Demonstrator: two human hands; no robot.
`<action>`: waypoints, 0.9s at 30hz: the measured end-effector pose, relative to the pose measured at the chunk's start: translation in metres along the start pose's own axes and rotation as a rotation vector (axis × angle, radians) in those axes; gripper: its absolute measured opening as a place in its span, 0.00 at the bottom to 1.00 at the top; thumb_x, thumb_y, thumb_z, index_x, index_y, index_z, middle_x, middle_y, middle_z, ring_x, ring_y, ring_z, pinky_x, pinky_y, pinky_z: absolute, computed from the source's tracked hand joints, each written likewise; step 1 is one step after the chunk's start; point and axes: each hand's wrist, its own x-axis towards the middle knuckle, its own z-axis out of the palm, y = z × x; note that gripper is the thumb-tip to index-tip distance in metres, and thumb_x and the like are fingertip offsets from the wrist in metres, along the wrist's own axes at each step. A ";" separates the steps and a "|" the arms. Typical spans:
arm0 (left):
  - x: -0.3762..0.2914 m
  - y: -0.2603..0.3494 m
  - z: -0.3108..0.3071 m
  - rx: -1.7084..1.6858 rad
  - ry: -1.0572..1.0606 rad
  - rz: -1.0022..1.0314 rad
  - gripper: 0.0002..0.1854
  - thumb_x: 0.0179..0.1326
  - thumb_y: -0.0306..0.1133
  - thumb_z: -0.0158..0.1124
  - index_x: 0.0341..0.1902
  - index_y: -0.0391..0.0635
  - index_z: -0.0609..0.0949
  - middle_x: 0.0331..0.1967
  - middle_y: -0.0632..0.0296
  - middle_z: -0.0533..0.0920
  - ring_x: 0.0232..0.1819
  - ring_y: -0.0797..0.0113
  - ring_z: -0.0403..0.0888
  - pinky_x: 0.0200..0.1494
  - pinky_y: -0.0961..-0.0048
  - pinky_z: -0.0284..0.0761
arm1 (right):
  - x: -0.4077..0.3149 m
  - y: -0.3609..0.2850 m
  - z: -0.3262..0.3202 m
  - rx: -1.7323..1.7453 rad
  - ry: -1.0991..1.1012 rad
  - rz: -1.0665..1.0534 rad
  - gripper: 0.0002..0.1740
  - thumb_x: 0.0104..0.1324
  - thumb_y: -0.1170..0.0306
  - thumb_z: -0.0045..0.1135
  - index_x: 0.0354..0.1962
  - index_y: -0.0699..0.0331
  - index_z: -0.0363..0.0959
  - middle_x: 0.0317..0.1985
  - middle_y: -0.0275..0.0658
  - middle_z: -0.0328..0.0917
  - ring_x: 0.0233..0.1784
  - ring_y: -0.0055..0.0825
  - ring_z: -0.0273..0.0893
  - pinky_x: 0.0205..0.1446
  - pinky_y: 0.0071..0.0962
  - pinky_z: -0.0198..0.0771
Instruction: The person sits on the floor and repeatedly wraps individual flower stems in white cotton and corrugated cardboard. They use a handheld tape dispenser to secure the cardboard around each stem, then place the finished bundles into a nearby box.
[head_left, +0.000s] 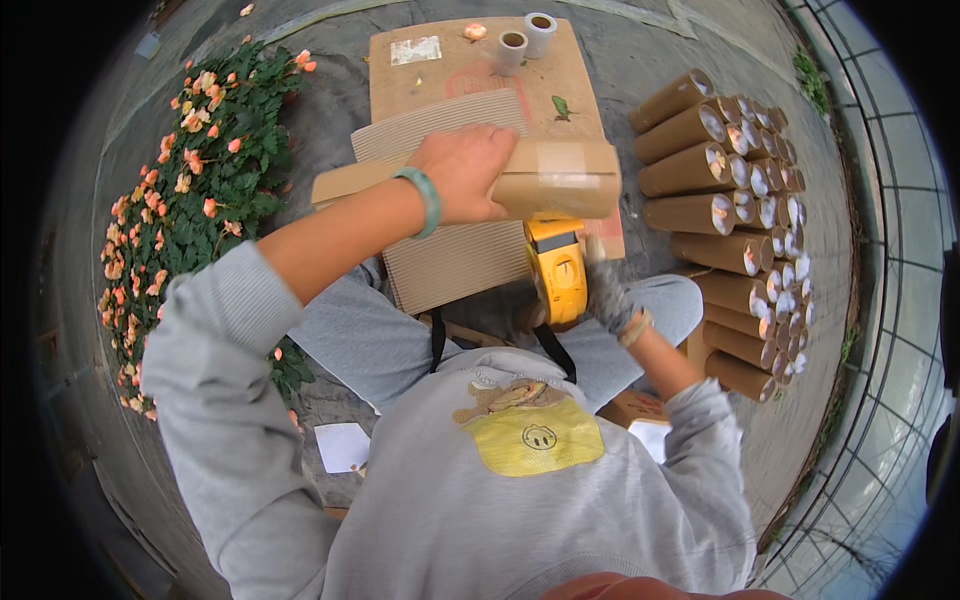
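Observation:
My left hand (466, 169), bare with a green bangle at the wrist, presses and grips a rolled piece of brown cardboard (555, 196). A strip of clear tape (564, 165) lies across the roll's seam near its right end. In my right hand (609, 289), which wears a grey glove and is blurred, is a yellow tape dispenser (564, 279). The dispenser's top is close against the near side of the roll; whether they touch cannot be told. Under the roll, a corrugated cardboard sheet (457, 266) slants down towards my lap.
A large cardboard box (420, 79) serves as the work surface. Two tape rolls (512, 51), a peach blossom (475, 31) and a leaf (561, 107) lie on it. Many brown cardboard tubes (686, 215) are stacked at right. Flowering plants (217, 165) fill the left side.

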 end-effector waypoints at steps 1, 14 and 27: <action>-0.012 0.014 -0.008 0.002 0.077 0.112 0.36 0.36 0.38 0.71 0.52 0.38 0.70 0.45 0.50 0.77 0.48 0.52 0.75 0.45 0.61 0.73 | 0.008 -0.020 0.009 -0.035 0.018 -0.036 0.38 0.60 0.43 0.51 0.54 0.66 0.65 0.48 0.42 0.74 0.52 0.32 0.73 0.56 0.30 0.70; 0.017 -0.045 0.094 -0.027 -0.354 -0.382 0.35 0.38 0.42 0.73 0.49 0.39 0.69 0.44 0.50 0.78 0.47 0.53 0.77 0.44 0.59 0.74 | -0.070 -0.020 0.127 -0.704 0.430 -0.004 0.30 0.61 0.54 0.59 0.54 0.64 0.66 0.37 0.37 0.78 0.33 0.21 0.78 0.36 0.20 0.75; 0.017 -0.056 0.104 -0.150 -0.281 -0.395 0.49 0.33 0.43 0.76 0.64 0.51 0.64 0.50 0.52 0.77 0.53 0.51 0.74 0.53 0.61 0.70 | -0.024 -0.051 0.039 -1.524 0.789 -0.299 0.32 0.54 0.61 0.65 0.53 0.63 0.65 0.39 0.45 0.78 0.38 0.34 0.79 0.41 0.28 0.73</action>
